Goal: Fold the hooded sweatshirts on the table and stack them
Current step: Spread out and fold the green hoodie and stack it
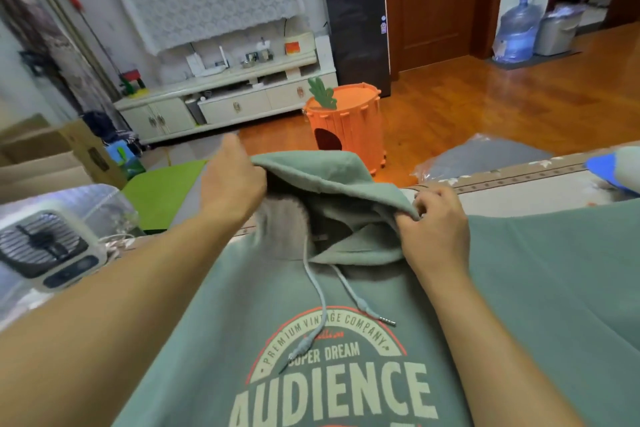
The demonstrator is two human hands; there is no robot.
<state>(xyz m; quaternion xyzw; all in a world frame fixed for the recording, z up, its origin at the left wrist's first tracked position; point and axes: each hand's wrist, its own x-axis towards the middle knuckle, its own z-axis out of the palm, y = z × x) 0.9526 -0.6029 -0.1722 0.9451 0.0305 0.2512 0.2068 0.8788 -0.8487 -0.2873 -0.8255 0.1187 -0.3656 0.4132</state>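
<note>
Sage-green printed hooded sweatshirt [346, 340] cut off by bottom and right edges; left fingertips hidden inside its raised hood [322, 173]; blue-and-white object [613, 170] cropped at right.

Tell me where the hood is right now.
In the head view, centre: the hood is lifted off the green sweatshirt, held between the left hand and right hand.

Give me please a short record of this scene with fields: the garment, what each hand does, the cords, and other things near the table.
garment: green hooded sweatshirt, front side up, printed lettering on the chest
hood: hood lifted off the table at the far end
left hand: left hand holds the hood's left edge
right hand: right hand pinches the hood's right edge
cords: two grey drawstrings lie loose across the print
table: patterned cover shows on the right
nearby: small fan at left; orange carrot-shaped bin on the floor
</note>
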